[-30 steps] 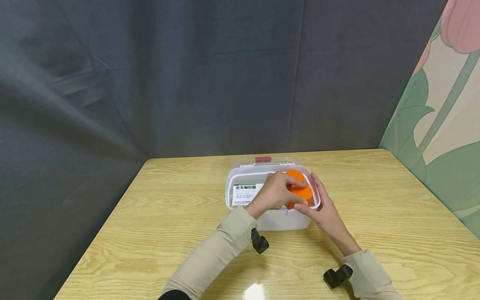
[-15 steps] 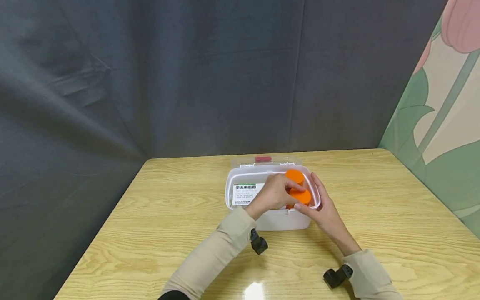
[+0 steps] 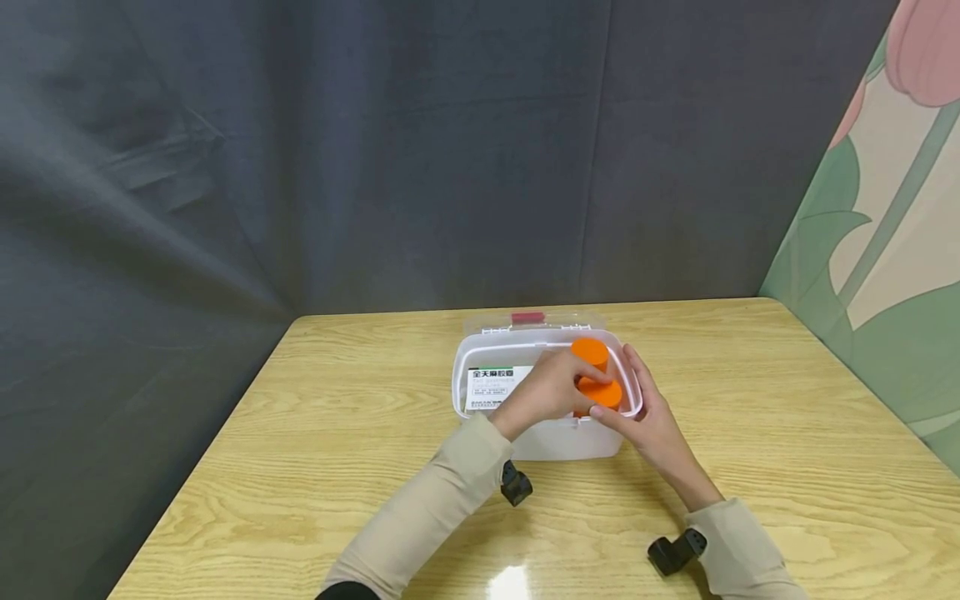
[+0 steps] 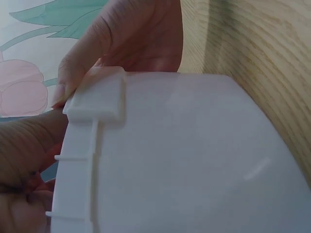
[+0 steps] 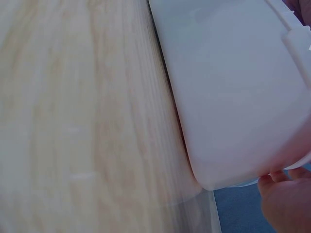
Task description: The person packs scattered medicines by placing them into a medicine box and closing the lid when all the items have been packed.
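A white plastic storage box (image 3: 566, 443) stands on the table with its lid swung back. Inside its right end are two orange round-topped containers, a far one (image 3: 590, 352) and a near one (image 3: 604, 394); their lower parts are hidden. My left hand (image 3: 551, 385) reaches over the front rim and pinches the near container between thumb and fingers. Gripping the box's right end is my right hand (image 3: 660, 429), thumb at the front rim and fingers along the side. A white medicine carton (image 3: 491, 389) with black print lies in the left part of the box, partly behind the left hand.
The clear lid (image 3: 562, 320) with a red latch (image 3: 527, 317) lies behind the box. Under everything is a light wooden table (image 3: 360, 433). A dark curtain (image 3: 450, 167) hangs along its back, and a flower-patterned panel (image 3: 900, 275) stands at the right.
The near orange container has sunk slightly lower into the box with my left fingers on it. My right hand keeps its place on the box's end.
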Motion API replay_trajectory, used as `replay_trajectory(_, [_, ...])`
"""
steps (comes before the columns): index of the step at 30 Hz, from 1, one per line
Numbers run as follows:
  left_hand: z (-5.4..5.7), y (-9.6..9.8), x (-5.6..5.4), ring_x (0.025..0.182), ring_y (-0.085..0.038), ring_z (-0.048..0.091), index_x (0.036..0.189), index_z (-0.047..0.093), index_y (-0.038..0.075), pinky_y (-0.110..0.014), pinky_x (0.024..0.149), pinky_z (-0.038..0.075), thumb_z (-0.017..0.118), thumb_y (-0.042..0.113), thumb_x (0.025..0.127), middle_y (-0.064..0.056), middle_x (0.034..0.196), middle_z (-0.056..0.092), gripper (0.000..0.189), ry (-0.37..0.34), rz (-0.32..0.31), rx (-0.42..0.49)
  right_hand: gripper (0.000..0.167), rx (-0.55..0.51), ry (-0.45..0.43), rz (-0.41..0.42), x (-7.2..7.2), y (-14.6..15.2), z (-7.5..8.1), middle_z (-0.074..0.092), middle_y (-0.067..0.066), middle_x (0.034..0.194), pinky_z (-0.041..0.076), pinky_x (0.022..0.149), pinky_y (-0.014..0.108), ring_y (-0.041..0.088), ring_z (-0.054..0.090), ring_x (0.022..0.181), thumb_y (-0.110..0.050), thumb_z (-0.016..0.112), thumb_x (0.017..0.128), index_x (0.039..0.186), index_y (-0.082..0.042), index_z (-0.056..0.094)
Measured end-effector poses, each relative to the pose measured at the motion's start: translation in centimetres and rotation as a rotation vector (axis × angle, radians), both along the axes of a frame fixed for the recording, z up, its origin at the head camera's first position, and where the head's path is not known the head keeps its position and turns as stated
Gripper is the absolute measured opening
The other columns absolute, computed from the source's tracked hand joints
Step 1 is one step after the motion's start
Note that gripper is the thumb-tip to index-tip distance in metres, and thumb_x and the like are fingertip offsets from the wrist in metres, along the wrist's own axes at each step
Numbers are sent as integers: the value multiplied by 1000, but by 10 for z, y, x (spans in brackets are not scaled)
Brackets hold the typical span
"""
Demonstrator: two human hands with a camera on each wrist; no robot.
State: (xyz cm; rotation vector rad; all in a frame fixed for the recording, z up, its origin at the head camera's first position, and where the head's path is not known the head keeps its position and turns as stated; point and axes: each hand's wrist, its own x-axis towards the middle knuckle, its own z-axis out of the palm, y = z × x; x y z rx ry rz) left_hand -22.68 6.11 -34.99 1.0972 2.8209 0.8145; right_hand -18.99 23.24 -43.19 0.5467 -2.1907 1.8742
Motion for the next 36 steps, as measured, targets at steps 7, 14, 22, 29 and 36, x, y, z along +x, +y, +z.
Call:
replay_trajectory(7, [3, -2, 4, 70, -8, 45, 115, 73, 10, -15, 60, 36, 81, 13, 81, 9, 81, 67, 35, -14, -33, -16, 93, 4, -9, -9, 0, 0, -1, 7, 13, 160, 44, 90, 15, 43, 28, 135, -5, 67, 90, 157, -13, 3])
replay_trajectory(14, [0, -19, 5, 76, -8, 53, 113, 74, 9, -17, 70, 40, 82, 15, 80, 8, 89, 69, 34, 7, -31, 28, 93, 34, -26, -21, 0, -2, -3, 8, 11, 160, 44, 90, 16, 42, 26, 137, -9, 68, 90, 157, -15, 4])
replay_trajectory(22, [4, -45, 10, 71, -13, 51, 116, 73, 11, -17, 60, 41, 81, 23, 80, 4, 107, 71, 39, -53, 21, 180, 94, 52, -34, -31, 3, -2, 0, 11, 12, 160, 44, 90, 16, 40, 28, 136, -10, 70, 90, 157, -17, 5])
replay_trajectory(29, [6, -73, 13, 106, -9, 62, 117, 72, 10, -29, 90, 50, 79, 24, 83, 3, 113, 69, 37, -70, 91, 442, 95, 123, -44, -63, 9, 6, 5, 13, 10, 160, 40, 100, 30, 37, 25, 139, -13, 71, 89, 157, -20, 5])
replay_trajectory(36, [0, -102, 6, 104, -18, 65, 117, 71, 5, -28, 86, 52, 77, 20, 85, -3, 113, 69, 36, -146, 137, 704, 93, 184, -72, -53, 12, 23, 11, 8, 16, 160, 36, 104, 44, 43, 18, 141, -15, 67, 92, 157, -15, 0])
